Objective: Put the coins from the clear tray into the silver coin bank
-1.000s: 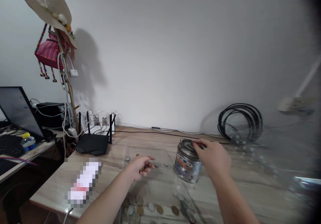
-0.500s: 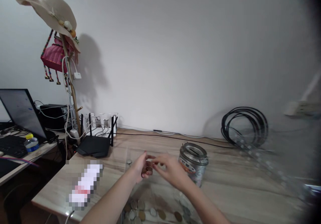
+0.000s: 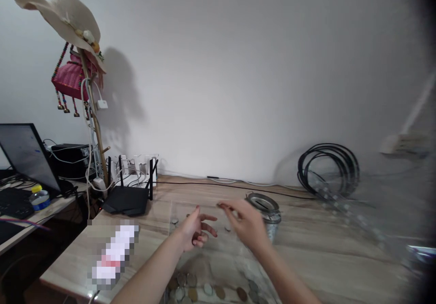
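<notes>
My left hand [image 3: 199, 230] is held over a clear plastic sheet or tray. Its index and middle fingers stretch apart, while the lower fingers curl; part of the palm is hidden. Close by on the right, the thumb and fingertips of my right hand [image 3: 245, 222] pinch a small brownish edge, seemingly a coin [image 3: 220, 205]. Behind that hand stands a metal tin [image 3: 273, 224] with a slot in its lid, partly covered by the hand. Several silver and brass-coloured coins [image 3: 220, 292] lie below my hands, and a single coin [image 3: 175, 221] lies left of them.
A black router [image 3: 126, 200] sits at the back left, with a blurred-out bright device [image 3: 116, 254] in front of it. Coiled black cable [image 3: 329, 170] leans on the wall at the right. A laptop [image 3: 29, 156] and a yellow-capped bottle [image 3: 40, 198] occupy the neighbouring desk.
My hands have come apart: the right one moved right and slightly up towards the tin with its pinched piece. The left hand's fingers have spread. The view has shifted slightly.
</notes>
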`<state>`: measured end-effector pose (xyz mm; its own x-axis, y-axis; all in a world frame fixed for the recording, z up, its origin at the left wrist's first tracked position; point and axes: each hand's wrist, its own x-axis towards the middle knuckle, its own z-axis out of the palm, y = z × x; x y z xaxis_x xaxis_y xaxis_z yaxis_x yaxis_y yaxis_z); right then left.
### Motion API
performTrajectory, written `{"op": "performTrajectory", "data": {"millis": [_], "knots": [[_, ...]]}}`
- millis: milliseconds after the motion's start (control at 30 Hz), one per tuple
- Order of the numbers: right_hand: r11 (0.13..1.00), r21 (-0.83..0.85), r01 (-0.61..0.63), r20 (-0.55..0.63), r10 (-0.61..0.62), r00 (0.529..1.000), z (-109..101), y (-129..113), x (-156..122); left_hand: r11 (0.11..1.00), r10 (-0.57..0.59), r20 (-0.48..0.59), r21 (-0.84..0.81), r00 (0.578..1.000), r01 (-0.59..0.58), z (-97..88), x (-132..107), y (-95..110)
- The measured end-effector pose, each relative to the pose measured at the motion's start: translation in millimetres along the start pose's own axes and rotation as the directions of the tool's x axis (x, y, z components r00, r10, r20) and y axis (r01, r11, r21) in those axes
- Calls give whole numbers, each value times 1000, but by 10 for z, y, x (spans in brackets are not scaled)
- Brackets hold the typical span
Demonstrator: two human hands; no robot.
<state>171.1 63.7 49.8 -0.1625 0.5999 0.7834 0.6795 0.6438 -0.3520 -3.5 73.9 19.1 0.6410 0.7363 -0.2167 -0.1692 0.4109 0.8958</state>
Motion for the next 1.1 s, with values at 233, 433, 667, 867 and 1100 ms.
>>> {"op": "performTrajectory", "data": {"millis": [233,433,667,867,1100], "knots": [[779,-391,-490,-287,403,869,-535,577,94,997,12,-145,-79,989,-23,-62,33,8],[749,-441,-494,-213,447,869,-512,705,72,969,-31,-93,-249,995,7,-121,47,-1],[973,-233,-4,-95,-18,995,-105,79,14,790,-42,-286,-596,957,-144,-205,101,-14],[980,1,198,505,-172,846,296,-435,-126,856,-6,-288,-497,958,-144,-200,116,-26],[995,63,83,570,-104,815,326,-333,-136,907,-22,-156,-419,987,-46,-150,118,-52]]}}
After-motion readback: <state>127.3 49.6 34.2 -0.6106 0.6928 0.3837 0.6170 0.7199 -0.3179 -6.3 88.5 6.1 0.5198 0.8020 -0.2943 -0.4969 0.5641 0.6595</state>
